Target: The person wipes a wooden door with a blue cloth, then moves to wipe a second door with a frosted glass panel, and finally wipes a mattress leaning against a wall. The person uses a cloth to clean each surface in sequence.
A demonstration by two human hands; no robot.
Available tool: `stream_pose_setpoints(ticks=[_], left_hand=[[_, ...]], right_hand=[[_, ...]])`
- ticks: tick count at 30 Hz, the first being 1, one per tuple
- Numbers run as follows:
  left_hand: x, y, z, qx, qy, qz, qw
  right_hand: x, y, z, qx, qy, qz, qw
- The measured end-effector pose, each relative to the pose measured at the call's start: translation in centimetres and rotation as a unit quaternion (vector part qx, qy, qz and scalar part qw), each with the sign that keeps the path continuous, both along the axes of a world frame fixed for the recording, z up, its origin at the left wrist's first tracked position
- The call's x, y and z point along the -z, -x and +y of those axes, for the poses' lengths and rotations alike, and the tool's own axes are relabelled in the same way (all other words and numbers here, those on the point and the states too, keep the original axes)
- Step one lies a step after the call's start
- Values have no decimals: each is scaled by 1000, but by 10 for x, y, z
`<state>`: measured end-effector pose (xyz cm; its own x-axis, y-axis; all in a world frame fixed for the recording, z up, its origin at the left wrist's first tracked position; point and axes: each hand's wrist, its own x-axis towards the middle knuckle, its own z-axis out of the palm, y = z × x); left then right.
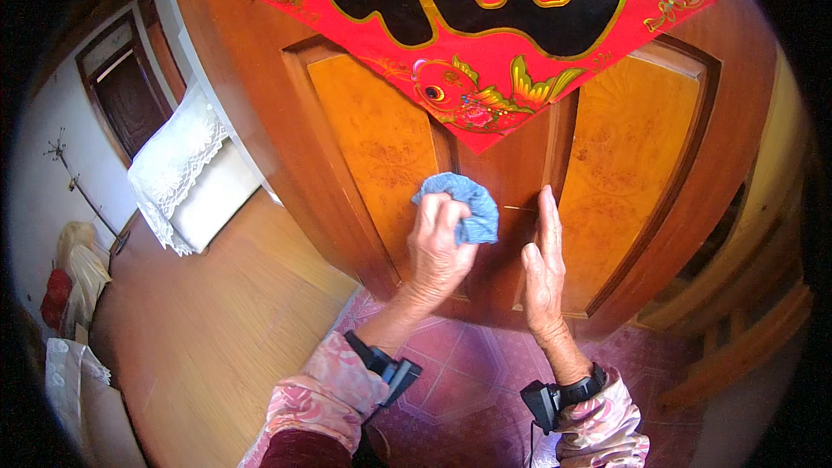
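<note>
A brown wooden door [510, 253] with lighter inset panels fills the middle of the view. My left hand [442, 237] grips a crumpled blue cloth [478, 208], held against the door beside the lower left panel [383, 149]. To its right, my right hand [545, 260] is held flat with extended fingers near the edge of the lower right panel [627, 175]; it holds nothing. Above both hands hangs a red paper decoration [364, 32] with a large black, gold-edged character and a fish at its lower corner. Each wrist wears a black strapped device.
Left of the door, wood flooring [214, 331] leads to a white lace-covered piece of furniture [221, 188]. A thin metal stand [94, 205] leans by the white wall. Pink patterned tiles [448, 370] lie below the door, and wooden railings [741, 351] stand at the right.
</note>
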<state>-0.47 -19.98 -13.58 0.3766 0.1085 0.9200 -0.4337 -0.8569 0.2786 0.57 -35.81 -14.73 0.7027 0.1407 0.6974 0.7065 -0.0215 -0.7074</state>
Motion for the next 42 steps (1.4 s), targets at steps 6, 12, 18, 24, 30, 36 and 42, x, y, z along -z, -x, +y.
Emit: stream_pose_setpoints(ticks=[6, 12, 18, 24, 30, 36, 42], left_hand=[[-47, 9, 97, -167, 153, -73, 971], [-64, -12, 59, -60, 223, -124, 965], [4, 1, 16, 55, -180, 12, 982], [47, 11, 95, 100, 378, -57, 919], [65, 12, 36, -25, 377, 70, 923], [50, 20, -28, 99, 151, 216, 959], [-41, 17, 77, -37, 209, -51, 976]], right_hand=[[2, -4, -6, -34, 15, -12, 999], [2, -7, -6, -44, 18, -24, 999], [0, -4, -4, -46, 3, -8, 999], [1, -7, -5, -50, 10, -13, 999], [4, -7, -6, -47, 19, -7, 999], [4, -9, -7, -51, 30, -6, 998], [3, -8, -9, -61, 33, -2, 998]])
